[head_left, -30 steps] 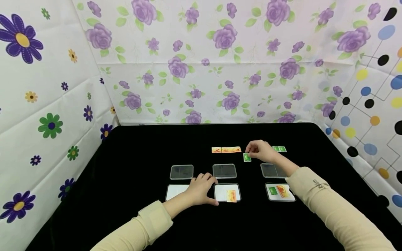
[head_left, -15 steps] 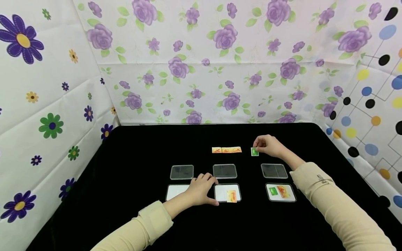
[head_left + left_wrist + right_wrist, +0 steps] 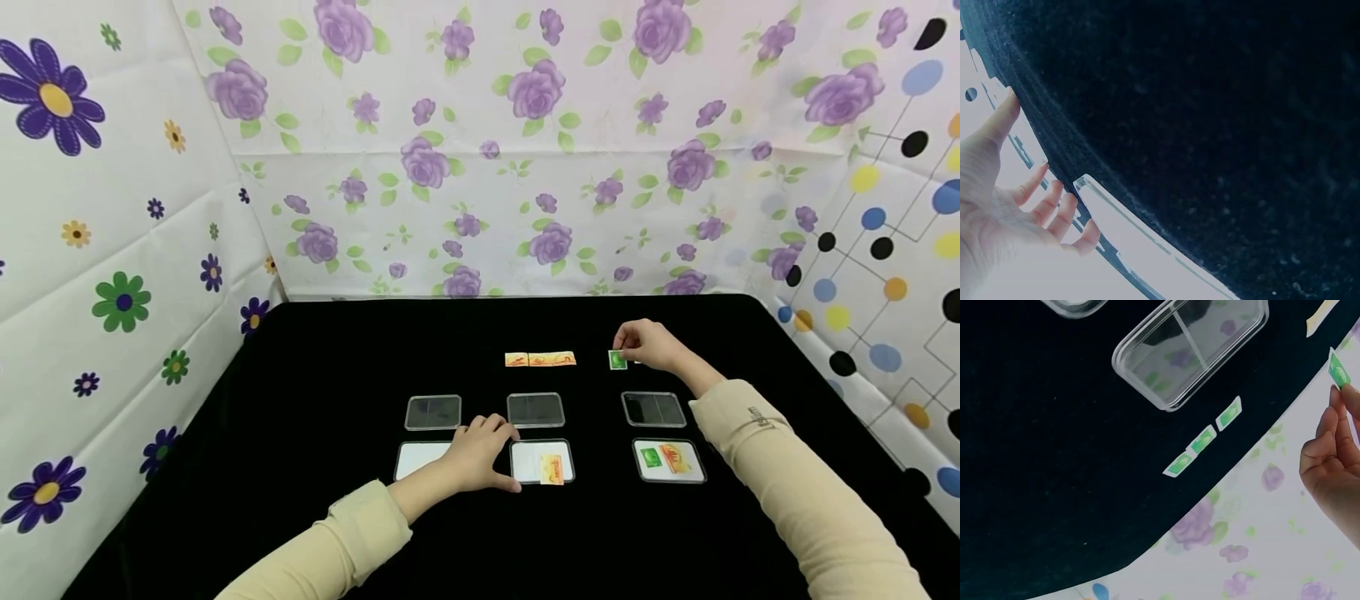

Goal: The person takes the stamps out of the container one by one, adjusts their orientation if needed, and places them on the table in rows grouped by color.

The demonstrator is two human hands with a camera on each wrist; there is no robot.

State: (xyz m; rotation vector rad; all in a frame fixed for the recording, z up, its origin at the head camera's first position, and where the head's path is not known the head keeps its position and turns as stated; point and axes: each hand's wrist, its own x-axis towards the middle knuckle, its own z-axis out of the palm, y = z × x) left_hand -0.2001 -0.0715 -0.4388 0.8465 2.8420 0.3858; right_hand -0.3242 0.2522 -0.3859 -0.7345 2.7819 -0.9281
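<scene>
My right hand pinches a small green sticker-like card with a white border between thumb and fingers. In the right wrist view the held card is seen edge-tilted, apart from three similar green cards lying in a row on the black cloth. My left hand is spread between two shallow white-based cases, its fingers loosely bent and nothing in its grasp. The middle case beside it carries an orange picture card hanging slightly over its front edge. Whether the fingers touch this case, I cannot tell.
Three clear lids or trays stand in a row behind the white-based cases. The right case bears one green and one orange card. Orange strips lie at the back. Patterned cloth walls surround the black table.
My right hand has moved right and slightly toward the back with the green card, now in front of the other green cards. My left hand has stayed in place.
</scene>
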